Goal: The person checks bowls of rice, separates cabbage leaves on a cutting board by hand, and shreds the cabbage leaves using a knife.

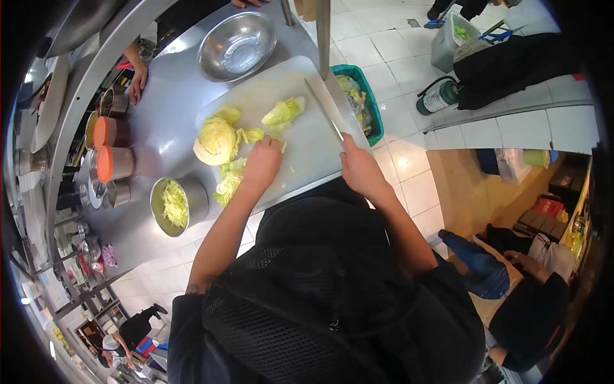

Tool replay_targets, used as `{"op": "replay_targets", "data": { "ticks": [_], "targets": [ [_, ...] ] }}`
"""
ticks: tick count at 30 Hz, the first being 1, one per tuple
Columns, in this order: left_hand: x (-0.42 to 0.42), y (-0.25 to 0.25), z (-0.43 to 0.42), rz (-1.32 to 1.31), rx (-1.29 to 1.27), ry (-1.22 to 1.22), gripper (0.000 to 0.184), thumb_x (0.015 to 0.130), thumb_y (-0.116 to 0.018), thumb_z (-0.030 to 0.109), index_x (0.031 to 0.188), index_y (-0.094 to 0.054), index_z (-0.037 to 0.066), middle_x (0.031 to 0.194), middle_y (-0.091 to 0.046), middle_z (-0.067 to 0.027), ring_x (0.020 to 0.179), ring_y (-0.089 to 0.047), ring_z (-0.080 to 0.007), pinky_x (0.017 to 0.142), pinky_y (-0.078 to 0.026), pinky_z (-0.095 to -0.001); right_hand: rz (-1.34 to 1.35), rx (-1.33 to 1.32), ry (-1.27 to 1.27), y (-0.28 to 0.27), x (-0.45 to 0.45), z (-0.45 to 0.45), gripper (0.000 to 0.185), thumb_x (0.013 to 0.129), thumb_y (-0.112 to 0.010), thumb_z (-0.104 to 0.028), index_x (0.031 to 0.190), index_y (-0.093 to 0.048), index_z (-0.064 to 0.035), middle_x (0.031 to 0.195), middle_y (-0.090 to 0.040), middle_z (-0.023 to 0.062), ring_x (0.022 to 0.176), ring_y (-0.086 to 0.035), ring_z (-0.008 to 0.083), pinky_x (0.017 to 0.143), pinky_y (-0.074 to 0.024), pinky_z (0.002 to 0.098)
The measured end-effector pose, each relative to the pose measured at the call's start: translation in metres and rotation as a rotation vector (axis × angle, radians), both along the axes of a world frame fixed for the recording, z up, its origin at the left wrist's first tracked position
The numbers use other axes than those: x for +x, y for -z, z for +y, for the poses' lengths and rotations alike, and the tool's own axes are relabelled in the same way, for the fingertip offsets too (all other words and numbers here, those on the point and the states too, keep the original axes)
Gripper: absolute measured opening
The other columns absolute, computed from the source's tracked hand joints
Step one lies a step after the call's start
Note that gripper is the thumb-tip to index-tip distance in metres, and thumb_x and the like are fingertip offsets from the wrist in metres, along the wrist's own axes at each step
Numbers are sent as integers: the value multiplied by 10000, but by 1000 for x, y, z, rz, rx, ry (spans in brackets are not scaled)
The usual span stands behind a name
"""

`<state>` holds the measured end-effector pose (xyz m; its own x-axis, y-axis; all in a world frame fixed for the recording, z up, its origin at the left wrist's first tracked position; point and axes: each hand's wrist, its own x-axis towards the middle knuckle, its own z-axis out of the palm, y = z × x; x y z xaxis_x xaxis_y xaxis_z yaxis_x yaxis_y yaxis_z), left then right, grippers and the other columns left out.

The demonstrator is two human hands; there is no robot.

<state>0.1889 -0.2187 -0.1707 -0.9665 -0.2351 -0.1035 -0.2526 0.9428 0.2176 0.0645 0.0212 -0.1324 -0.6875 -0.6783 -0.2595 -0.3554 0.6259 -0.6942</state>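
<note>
Head view: You stand over a metal counter (pixel 160 131), the cutting board (pixel 304 163) at its near edge, within easy reach of both your hands.
Leafy head: The pale green head (pixel 213 142), lettuce or cabbage, sits at the board's left side, probably parked there so the middle stays free for the blade.
Loose pieces: A leafy wedge (pixel 283 114) lies apart, farther up the board; a cut chunk (pixel 230 184) rests by your left forearm, near the board's left edge.
Knife: The knife (pixel 324 107) points away from you along the board's right side, likely angled so its edge is clear of your other hand.
Right hand: Your right hand (pixel 362 165) has its fingers wrapped closed around the handle, hiding it.
Left hand: Your left hand (pixel 263 161) is curled, fingertips down on the board beside a leaf piece (pixel 252 135); whether they pinch anything beneath, you cannot tell from here.
Pot: The pot (pixel 199 200) of shreds (pixel 174 203) stands left of the board, presumably for handy collecting.
Bowl and bin: A steel bowl (pixel 213 46) sits beyond the board; a teal bin (pixel 377 121) holding leaves stands on the floor to your right, perhaps for scraps.
</note>
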Motion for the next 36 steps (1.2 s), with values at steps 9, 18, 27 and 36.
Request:
{"op": "replay_targets", "data": {
  "ticks": [9, 18, 27, 36],
  "targets": [
    [-2, -40, -29, 218, 1863, -663, 279, 962, -629, 12, 1230, -607, -61, 1134, -690, -120, 996, -702, -187, 915, -595, -303, -59, -78, 85, 11, -4, 3, 441, 975, -521, -110, 1381, -406, 17, 877, -657, 327, 868, -639, 509, 777, -477, 590],
    [-52, -66, -28, 334, 843, -380, 238, 926, -662, 12, 1162, -681, -11, 1101, -714, -111, 927, -703, -191, 812, -571, -293, -48, -65, 58, 7, -6, 0, 441, 976, -521, -108, 1381, -400, 21, 880, -653, 334, 872, -633, 516, 780, -467, 599],
    [-50, -32, -25, 417, 159, 98, 248, 833, -624, 36, 1071, -687, 8, 1092, -652, -164, 1072, -601, -366, 939, -497, -460, 10, -110, 49, 11, -6, -1, 426, 958, -519, -85, 1359, -411, 10, 871, -657, 331, 843, -637, 517, 770, -469, 608],
    [-26, -29, -70, -79, -319, 249, 237, 808, -605, 18, 1017, -708, 60, 965, -676, -105, 991, -650, -275, 905, -465, -422, -27, -51, 27, 5, -10, -6, 422, 952, -514, -83, 1352, -415, 9, 840, -656, 319, 831, -640, 505, 760, -475, 599]
  ]
}}
